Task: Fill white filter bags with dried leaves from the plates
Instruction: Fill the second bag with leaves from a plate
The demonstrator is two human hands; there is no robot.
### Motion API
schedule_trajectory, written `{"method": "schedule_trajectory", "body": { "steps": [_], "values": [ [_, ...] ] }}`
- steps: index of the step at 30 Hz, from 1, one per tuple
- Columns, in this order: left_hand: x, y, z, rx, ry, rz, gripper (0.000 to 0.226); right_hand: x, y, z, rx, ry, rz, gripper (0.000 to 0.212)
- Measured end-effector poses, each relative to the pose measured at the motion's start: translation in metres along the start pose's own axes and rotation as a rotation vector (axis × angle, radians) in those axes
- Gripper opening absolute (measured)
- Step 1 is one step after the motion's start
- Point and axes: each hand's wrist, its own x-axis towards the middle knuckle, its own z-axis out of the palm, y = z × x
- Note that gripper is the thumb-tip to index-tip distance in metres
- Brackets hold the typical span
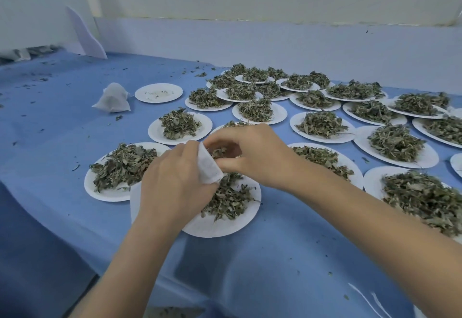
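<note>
**Filling One Bag, Many Plates to Go**

Scanning from the left of the bench [62, 122]: scattered leaf crumbs on the blue cover, then one filled filter bag [113, 99], plump and closed, lying beside an emptied plate [159, 92] that carries only a few specks. Counts as the one finished round in view.

Moving toward the middle: a heaped plate [120, 171] at near left, untouched, and just beside it the working plate [217, 220], partly under the hands. Left hand [172, 182] curled round an open white filter bag [208, 165], gripping it mouth-up above the working plate's dried leaves [227, 197]. Right hand [252, 155] meeting it at the bag's mouth, fingertips pinched on a small tuft of leaves and seemingly pushing it in; how full the bag is cannot be told, since the fingers hide the opening. A good share of leaves left on that plate.

Continuing right: roughly twenty more plates [322, 125] spread across the bench to the far edge, each with a full mound, some overlapping at the back.

Judged overall as early: one bag done, a second under way, nearly every plate yet to be bagged.
</note>
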Motion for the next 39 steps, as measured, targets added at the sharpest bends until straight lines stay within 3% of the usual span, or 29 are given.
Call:
{"method": "schedule_trajectory", "body": {
  "steps": [3,5,7,10,13,15,18,20,22,24,27,34,39],
  "values": [
    [0.001,0.001,-0.002,-0.043,0.004,-0.020,0.034,-0.003,0.002,0.000,0.348,-0.083,0.204,0.029],
    [0.001,0.001,-0.005,-0.072,0.012,-0.046,0.037,-0.004,0.006,-0.001,0.445,-0.074,0.257,0.019],
    [0.001,0.001,-0.007,-0.095,0.016,-0.065,0.041,-0.004,0.005,0.000,0.385,-0.007,0.227,0.008],
    [0.000,0.001,-0.005,-0.088,0.026,-0.037,0.036,-0.002,-0.001,0.007,0.202,0.042,0.113,0.008],
    [0.000,0.003,-0.002,-0.039,-0.001,0.027,0.032,0.001,-0.001,0.010,0.122,-0.133,0.033,0.020],
    [-0.001,0.000,-0.002,-0.018,-0.006,0.036,0.032,0.002,0.004,0.006,0.206,-0.209,0.044,0.021],
    [-0.002,-0.010,-0.005,0.059,-0.033,0.008,0.036,0.002,0.019,-0.002,0.482,-0.011,0.143,0.015],
    [-0.002,-0.016,-0.006,0.102,-0.068,-0.018,0.039,0.004,0.033,0.000,0.237,0.059,0.169,0.018],
    [-0.001,-0.019,-0.007,0.127,-0.105,-0.034,0.040,0.009,0.044,0.005,-0.191,-0.142,0.149,0.034],
    [0.000,-0.021,-0.005,0.119,-0.135,-0.048,0.038,0.012,0.049,0.014,-0.350,-0.359,0.139,0.048],
    [0.001,-0.022,-0.001,0.086,-0.164,-0.067,0.037,0.016,0.049,0.021,-0.365,-0.415,0.085,0.052],
    [0.000,-0.023,0.005,0.106,-0.165,-0.049,0.035,0.017,0.052,0.024,-0.383,-0.293,0.001,0.020],
    [0.000,-0.026,0.003,0.114,-0.170,-0.097,0.034,0.014,0.049,0.011,-0.349,-0.197,0.002,0.021]
  ]
}}
